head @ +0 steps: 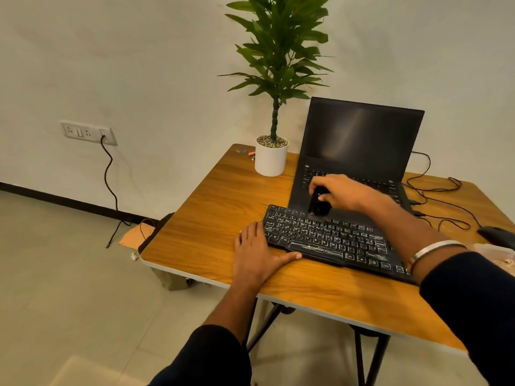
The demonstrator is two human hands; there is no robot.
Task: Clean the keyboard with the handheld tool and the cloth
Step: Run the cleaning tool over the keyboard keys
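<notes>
The right hand (344, 192) reaches over the black keyboard (334, 238) on the wooden table (209, 218), fingers curled around a black handheld tool (319, 204) touching the top key rows. The left hand (257, 253) lies flat, fingers straight, against the keyboard's left edge.

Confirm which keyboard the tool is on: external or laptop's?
The external keyboard: the right hand presses the handheld tool on its top row; the laptop sits behind.

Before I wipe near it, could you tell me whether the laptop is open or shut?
Open: the laptop lid stands raised, its dark screen facing the person.
</notes>
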